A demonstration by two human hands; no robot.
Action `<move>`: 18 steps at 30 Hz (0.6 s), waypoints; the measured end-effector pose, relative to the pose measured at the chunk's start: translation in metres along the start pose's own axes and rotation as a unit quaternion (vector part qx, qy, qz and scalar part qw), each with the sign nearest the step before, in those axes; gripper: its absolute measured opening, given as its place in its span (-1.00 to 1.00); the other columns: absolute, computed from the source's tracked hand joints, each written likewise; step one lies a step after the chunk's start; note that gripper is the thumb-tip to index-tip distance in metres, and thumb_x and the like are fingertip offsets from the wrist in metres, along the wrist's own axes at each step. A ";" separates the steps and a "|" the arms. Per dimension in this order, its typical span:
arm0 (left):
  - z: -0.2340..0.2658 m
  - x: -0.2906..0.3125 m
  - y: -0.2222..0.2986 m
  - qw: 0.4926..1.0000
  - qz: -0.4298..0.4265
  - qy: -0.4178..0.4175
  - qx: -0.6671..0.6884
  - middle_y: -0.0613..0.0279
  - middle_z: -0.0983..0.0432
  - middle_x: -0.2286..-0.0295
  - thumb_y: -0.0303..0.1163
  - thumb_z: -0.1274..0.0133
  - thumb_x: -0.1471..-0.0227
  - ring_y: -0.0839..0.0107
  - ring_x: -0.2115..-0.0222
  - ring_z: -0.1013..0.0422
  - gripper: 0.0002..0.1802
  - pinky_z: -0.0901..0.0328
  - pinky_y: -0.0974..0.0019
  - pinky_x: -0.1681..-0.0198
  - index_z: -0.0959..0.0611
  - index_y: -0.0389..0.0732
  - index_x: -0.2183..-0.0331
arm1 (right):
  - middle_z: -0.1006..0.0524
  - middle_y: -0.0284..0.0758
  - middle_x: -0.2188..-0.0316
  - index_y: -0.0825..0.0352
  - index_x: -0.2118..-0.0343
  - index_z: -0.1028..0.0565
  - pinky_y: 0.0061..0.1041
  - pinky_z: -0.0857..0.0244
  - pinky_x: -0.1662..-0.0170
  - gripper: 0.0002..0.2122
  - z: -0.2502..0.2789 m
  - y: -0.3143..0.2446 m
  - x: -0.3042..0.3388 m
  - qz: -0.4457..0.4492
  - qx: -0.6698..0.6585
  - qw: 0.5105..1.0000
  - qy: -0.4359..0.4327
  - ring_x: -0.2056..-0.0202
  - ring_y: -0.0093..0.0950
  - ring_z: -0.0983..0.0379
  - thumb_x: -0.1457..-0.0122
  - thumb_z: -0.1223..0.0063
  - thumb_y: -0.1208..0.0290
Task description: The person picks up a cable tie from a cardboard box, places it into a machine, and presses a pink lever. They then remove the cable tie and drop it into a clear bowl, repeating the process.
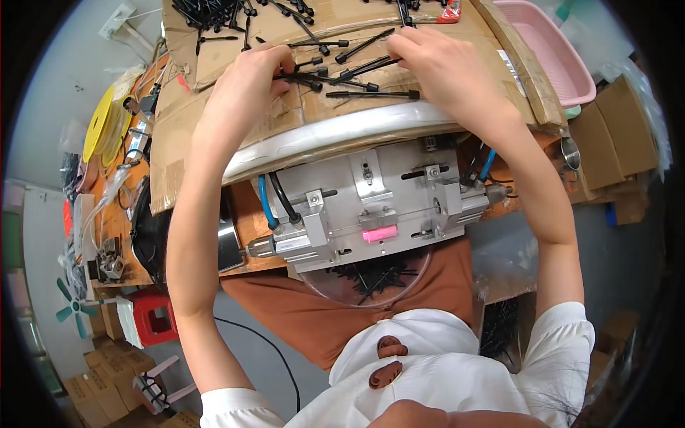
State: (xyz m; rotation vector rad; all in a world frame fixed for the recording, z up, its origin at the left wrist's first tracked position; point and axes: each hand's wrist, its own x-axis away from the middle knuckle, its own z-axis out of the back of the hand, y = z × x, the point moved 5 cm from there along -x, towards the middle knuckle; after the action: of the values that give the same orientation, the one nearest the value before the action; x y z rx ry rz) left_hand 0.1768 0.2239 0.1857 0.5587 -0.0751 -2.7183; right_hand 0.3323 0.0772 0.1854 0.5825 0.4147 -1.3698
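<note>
My left hand (258, 71) is closed at the left of a loose spread of thin black plastic rods with knobbed ends. Its thumb and fingers pinch a black rod (303, 80), whose knob points right. Opposite it, my right hand (444, 70) is curled, fingertips together at the end of another black rod (374, 67); the palm hides part of the grip. Between the hands, more rods lie crossed on the cardboard, among them a long horizontal rod (371, 94). A denser pile of black rods (207, 13) sits at the far left.
A white padded bar (342, 133) edges the cardboard (171, 135). Below it stands a metal fixture (328, 182) with two clamp blocks, air hoses and a pink piece (379, 233). A clear round tray (335, 296) of black parts rests by my lap. A pink basin (581, 64) stands right.
</note>
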 end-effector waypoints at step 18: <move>0.014 0.054 0.025 0.989 0.081 0.002 0.123 0.20 -0.34 0.58 -0.35 -0.09 -0.04 0.43 0.52 -0.32 -0.76 -0.25 0.37 0.39 -0.57 -0.29 0.26 | -0.46 -0.19 0.44 0.40 0.39 -0.38 -0.28 -0.28 0.24 -0.91 -0.007 0.021 0.026 -0.062 -0.143 0.988 0.017 0.29 -0.18 -0.42 -0.01 0.01 0.63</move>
State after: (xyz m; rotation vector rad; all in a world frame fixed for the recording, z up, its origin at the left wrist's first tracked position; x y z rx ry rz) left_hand 0.1333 0.1804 0.1817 0.5970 -0.4404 -2.5642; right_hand 0.3573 0.0633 0.1675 0.3472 0.6716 -1.3890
